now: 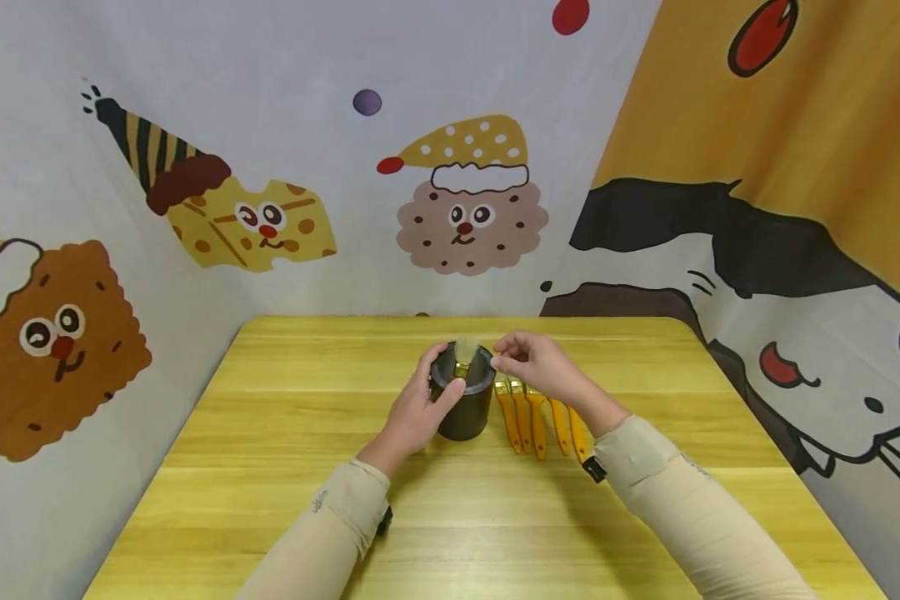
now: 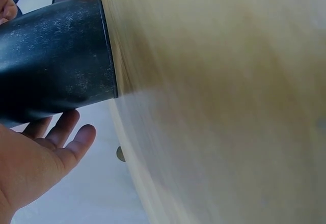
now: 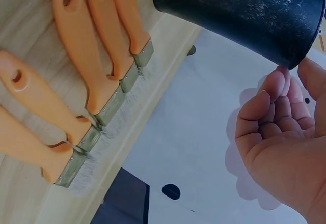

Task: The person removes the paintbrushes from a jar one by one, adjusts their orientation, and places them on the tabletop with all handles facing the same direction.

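A black cylindrical pot (image 1: 465,414) stands upright on the table, its open end up. Inside it is a paintbrush (image 1: 462,367) with a gold metal band and pale bristles pointing up; its handle is hidden by the pot. My left hand (image 1: 417,410) grips the pot's left side, thumb over the front rim. In the left wrist view its lower fingers (image 2: 76,141) are spread just beside the pot wall. With thumb and curled fingertips, my right hand (image 3: 285,137) pinches the pot's rim at the right.
Several orange-handled paintbrushes (image 1: 526,417) lie side by side to the right of the pot, partly under my right forearm, bristles toward the far edge. The yellow wood-grain table (image 1: 285,467) ends close behind the pot, against a cartoon-printed cloth (image 1: 307,125).
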`<move>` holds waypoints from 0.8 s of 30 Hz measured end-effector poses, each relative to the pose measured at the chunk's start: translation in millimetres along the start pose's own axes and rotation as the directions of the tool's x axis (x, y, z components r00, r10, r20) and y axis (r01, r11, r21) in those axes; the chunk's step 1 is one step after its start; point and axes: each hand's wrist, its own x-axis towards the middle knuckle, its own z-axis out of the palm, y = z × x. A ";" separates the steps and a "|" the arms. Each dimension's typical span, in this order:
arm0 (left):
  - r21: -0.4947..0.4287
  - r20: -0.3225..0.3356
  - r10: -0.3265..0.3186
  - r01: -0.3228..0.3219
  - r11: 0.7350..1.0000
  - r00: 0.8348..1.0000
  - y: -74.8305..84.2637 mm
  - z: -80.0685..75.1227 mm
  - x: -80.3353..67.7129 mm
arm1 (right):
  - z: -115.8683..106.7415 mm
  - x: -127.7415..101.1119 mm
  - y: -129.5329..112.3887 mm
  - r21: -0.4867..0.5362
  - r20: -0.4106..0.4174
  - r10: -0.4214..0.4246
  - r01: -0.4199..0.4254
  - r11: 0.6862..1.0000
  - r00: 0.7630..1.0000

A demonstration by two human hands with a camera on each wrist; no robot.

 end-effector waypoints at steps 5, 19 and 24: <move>0.008 0.001 -0.009 0.009 1.000 1.000 -2.5 0.5 0.6 | 3.4 5.6 -2.0 0.010 0.007 0.030 -0.030 0.999 1.000; 0.007 -0.005 -0.014 0.014 1.000 1.000 -1.9 -1.1 2.0 | 4.1 14.9 -2.6 0.034 0.001 0.048 -0.048 0.998 0.999; 0.004 -0.013 -0.012 0.012 1.000 1.000 -0.9 -0.5 1.2 | 4.7 17.1 -2.3 0.027 -0.021 0.027 -0.026 0.999 0.999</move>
